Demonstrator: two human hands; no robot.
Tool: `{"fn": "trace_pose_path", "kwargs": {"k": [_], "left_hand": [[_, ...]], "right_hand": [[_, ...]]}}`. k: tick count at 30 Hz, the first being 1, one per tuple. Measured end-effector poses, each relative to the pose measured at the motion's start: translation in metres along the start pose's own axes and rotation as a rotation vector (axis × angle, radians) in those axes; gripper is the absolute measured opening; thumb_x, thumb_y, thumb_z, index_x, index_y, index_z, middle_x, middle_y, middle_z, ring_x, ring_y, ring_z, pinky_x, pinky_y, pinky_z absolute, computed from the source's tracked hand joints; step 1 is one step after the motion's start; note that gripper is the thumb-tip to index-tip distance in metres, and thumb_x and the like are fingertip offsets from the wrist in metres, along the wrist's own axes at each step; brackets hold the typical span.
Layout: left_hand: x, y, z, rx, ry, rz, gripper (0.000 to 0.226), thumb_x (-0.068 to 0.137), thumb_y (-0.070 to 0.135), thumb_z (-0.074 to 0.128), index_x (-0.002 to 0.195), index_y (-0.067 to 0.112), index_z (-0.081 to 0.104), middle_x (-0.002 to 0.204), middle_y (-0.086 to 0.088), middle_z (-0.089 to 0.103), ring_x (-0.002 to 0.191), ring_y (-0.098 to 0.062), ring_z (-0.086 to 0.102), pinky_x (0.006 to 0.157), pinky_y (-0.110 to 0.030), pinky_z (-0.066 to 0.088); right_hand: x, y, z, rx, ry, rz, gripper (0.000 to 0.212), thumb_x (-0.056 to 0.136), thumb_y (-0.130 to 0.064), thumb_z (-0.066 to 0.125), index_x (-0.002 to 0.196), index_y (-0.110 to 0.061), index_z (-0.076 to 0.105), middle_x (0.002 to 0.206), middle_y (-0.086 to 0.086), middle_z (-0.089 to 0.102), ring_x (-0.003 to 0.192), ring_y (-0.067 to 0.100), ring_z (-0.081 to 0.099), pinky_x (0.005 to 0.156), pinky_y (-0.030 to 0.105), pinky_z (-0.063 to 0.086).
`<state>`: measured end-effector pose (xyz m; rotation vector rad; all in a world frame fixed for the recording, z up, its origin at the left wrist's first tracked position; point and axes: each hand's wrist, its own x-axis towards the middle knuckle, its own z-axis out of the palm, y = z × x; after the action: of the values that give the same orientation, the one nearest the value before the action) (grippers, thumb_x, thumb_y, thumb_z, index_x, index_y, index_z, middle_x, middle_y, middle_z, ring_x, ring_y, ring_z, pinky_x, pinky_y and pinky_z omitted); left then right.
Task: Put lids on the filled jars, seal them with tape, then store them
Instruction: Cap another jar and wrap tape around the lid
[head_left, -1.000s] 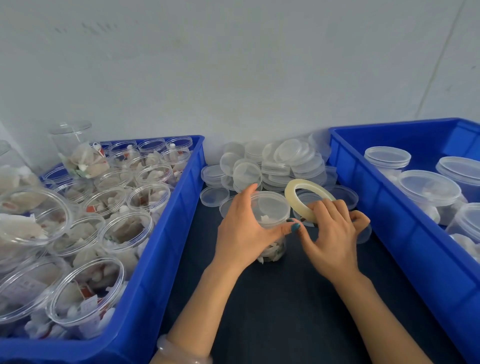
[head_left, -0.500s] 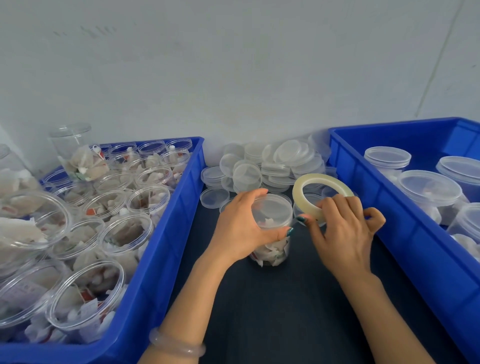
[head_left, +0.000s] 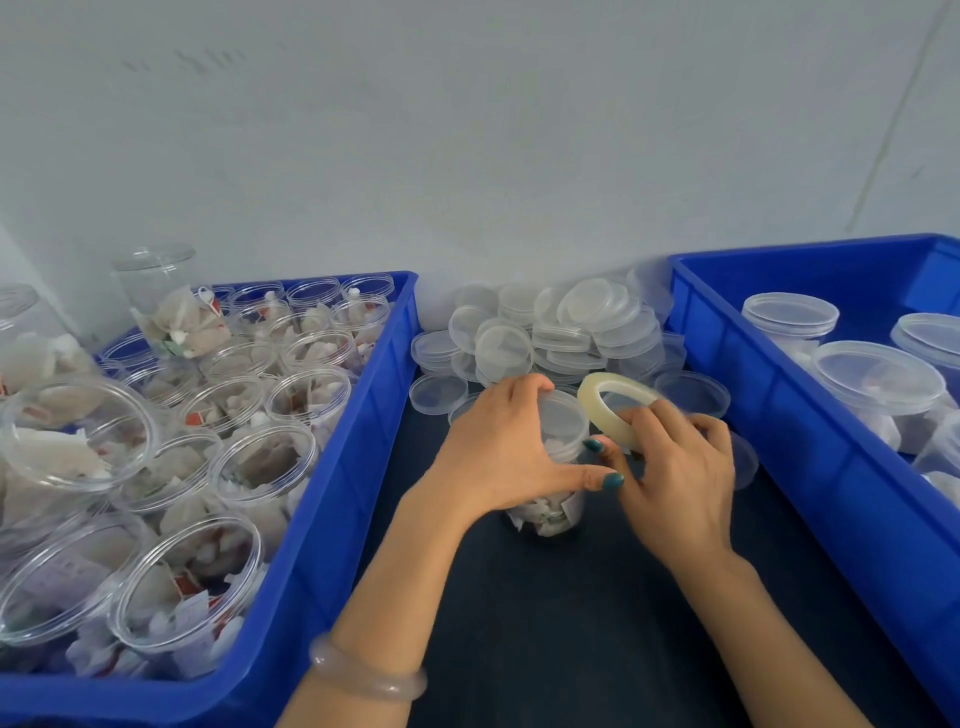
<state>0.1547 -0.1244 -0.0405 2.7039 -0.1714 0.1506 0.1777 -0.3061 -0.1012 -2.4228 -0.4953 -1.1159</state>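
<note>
While I seal it, jar (head_left: 548, 512): upright on table (head_left: 571, 623), lidded.
Left hand (head_left: 498, 452): curled round jar's wall.
Right hand (head_left: 675, 483): pinching tape roll (head_left: 597, 415) just right of jar.
Handling: light, slick, thin; grip wall gently.

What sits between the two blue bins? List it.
Head view: a dark mat bearing loose lids, the lidded jar in the left hand, and the right hand holding the tape roll.
</note>
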Motion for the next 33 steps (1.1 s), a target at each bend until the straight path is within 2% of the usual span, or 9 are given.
{"fn": "trace_pose_path", "kwargs": {"k": [3,7,14,20,23,25,28,30,33], "left_hand": [[0.000,0.003,0.005,0.003,0.064,0.008,0.104,0.061,0.087,0.065,0.142,0.027,0.038,0.143,0.010,0.046,0.126,-0.011,0.047,0.099,-0.036,0.048],[0.001,-0.003,0.001,-0.021,0.062,0.019,0.096,0.065,0.084,0.066,0.141,0.032,0.039,0.143,0.015,0.047,0.127,-0.007,0.048,0.097,-0.032,0.047],[-0.003,-0.005,-0.008,-0.097,-0.026,0.060,0.077,0.072,0.059,0.080,0.137,0.041,0.042,0.134,0.026,0.045,0.115,0.003,0.045,0.094,-0.026,0.044],[-0.006,-0.004,-0.013,-0.204,-0.109,0.075,0.081,0.071,0.039,0.083,0.141,0.036,0.041,0.135,0.023,0.047,0.123,0.001,0.046,0.108,-0.034,0.044],[-0.005,-0.006,-0.017,-0.185,-0.163,0.095,0.106,0.070,0.034,0.084,0.152,0.039,0.017,0.143,0.016,0.045,0.130,-0.007,0.046,0.110,-0.037,0.043],[-0.003,-0.005,-0.020,-0.108,-0.186,0.122,0.123,0.069,0.042,0.086,0.153,0.042,-0.004,0.146,0.011,0.045,0.131,-0.014,0.046,0.110,-0.038,0.042],[-0.003,0.004,-0.018,0.023,-0.141,0.150,0.121,0.071,0.078,0.067,0.156,0.035,-0.007,0.154,0.010,0.042,0.145,-0.014,0.033,0.119,-0.044,0.030],[-0.003,0.008,-0.015,0.153,-0.106,0.100,0.122,0.067,0.093,0.047,0.158,0.025,0.005,0.157,0.008,0.038,0.147,-0.015,0.028,0.119,-0.047,0.027],[-0.008,0.010,-0.016,0.358,-0.034,-0.039,0.121,0.057,0.101,0.023,0.148,0.023,0.038,0.143,-0.001,0.044,0.134,-0.022,0.039,0.106,-0.045,0.041]], "right_hand": [[0.003,0.008,-0.005,0.033,-0.069,-0.059,0.039,0.095,-0.040,0.043,0.098,-0.010,0.067,0.086,0.000,0.065,0.070,0.024,0.055,0.077,0.039,0.035],[0.003,0.018,-0.009,0.044,-0.151,-0.106,0.027,0.097,-0.033,0.037,0.098,-0.019,0.060,0.092,-0.008,0.052,0.084,0.018,0.052,0.079,0.036,0.020],[0.004,0.014,-0.009,-0.045,-0.051,0.010,0.035,0.096,-0.045,0.041,0.087,-0.017,0.059,0.089,-0.004,0.054,0.087,0.021,0.052,0.079,0.039,0.021],[0.002,0.004,-0.005,-0.030,-0.044,0.023,0.035,0.095,-0.049,0.044,0.088,-0.017,0.057,0.088,-0.006,0.050,0.084,0.020,0.050,0.077,0.039,0.021],[0.000,-0.001,-0.004,0.011,-0.062,0.015,0.034,0.094,-0.047,0.043,0.090,-0.017,0.059,0.090,-0.008,0.051,0.087,0.020,0.050,0.077,0.037,0.018],[-0.001,-0.004,-0.004,0.043,-0.062,0.008,0.034,0.093,-0.046,0.044,0.092,-0.017,0.061,0.092,-0.008,0.051,0.088,0.020,0.050,0.077,0.037,0.019],[-0.001,-0.006,-0.004,0.092,-0.049,-0.005,0.031,0.094,-0.044,0.045,0.091,-0.017,0.061,0.091,-0.011,0.046,0.087,0.020,0.049,0.075,0.039,0.022],[-0.001,-0.004,-0.005,0.103,-0.063,0.000,0.031,0.094,-0.044,0.044,0.091,-0.017,0.061,0.089,-0.012,0.046,0.086,0.020,0.049,0.073,0.043,0.028],[0.000,0.001,-0.007,0.141,-0.089,-0.006,0.031,0.095,-0.040,0.044,0.093,-0.017,0.064,0.085,-0.008,0.054,0.086,0.020,0.050,0.072,0.049,0.035]]}}
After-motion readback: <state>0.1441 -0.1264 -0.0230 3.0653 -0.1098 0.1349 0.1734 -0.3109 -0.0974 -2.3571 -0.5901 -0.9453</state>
